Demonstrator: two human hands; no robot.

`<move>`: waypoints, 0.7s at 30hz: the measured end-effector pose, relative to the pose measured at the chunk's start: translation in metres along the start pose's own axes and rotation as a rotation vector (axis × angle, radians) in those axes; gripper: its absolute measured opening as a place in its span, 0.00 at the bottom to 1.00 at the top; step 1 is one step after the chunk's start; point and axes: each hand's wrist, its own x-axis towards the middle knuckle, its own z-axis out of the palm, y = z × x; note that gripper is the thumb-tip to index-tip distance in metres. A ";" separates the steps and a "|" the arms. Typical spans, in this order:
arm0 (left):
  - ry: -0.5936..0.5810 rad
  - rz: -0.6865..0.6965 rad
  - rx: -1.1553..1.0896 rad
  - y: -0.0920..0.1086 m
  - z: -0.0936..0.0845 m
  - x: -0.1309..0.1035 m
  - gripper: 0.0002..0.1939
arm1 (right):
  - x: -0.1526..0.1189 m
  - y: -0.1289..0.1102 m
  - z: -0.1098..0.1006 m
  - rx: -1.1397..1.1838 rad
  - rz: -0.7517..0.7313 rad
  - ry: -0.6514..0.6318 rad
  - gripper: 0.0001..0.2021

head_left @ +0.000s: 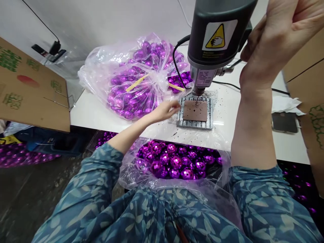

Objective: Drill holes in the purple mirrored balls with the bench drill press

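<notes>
My right hand (274, 40) is raised at the upper right, closed in a fist at the feed lever (236, 63) of a bench drill press (215, 37); the grip itself is hidden in the hand. Below the chuck lies a brown square board (191, 115) with a small hole, on the slotted metal base (209, 125). At the left edge of this base is my left hand (165, 110), slightly blurred, its fingers loosely bent and apart with nothing visible in them. An open plastic bag of shiny purple faceted balls (176, 162) sits between my body and the table.
A tied clear bag of purple balls (131, 87) stands on the white table (88, 109), left of the drill. Dark shavings are scattered around the base. A phone (285, 122) and tissue (286, 104) lie at right. Cardboard boxes (32, 87) flank both sides. Black cables run behind.
</notes>
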 end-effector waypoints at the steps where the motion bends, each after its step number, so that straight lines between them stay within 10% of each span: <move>1: 0.186 -0.001 0.019 -0.013 0.004 0.026 0.10 | 0.000 0.000 0.000 0.011 -0.001 0.015 0.30; 4: 0.499 -0.124 0.069 -0.053 0.015 0.102 0.08 | -0.001 -0.001 0.000 0.011 -0.008 0.022 0.30; 8: 0.505 -0.410 -0.001 -0.080 0.022 0.152 0.06 | -0.003 -0.005 -0.001 -0.057 0.007 0.003 0.30; 14: 0.503 -0.503 -0.229 -0.075 0.016 0.124 0.23 | -0.002 -0.004 0.003 0.020 0.000 0.050 0.30; 21: 0.422 -0.496 -1.062 -0.056 0.019 0.066 0.21 | -0.008 -0.011 0.002 0.060 0.005 0.036 0.29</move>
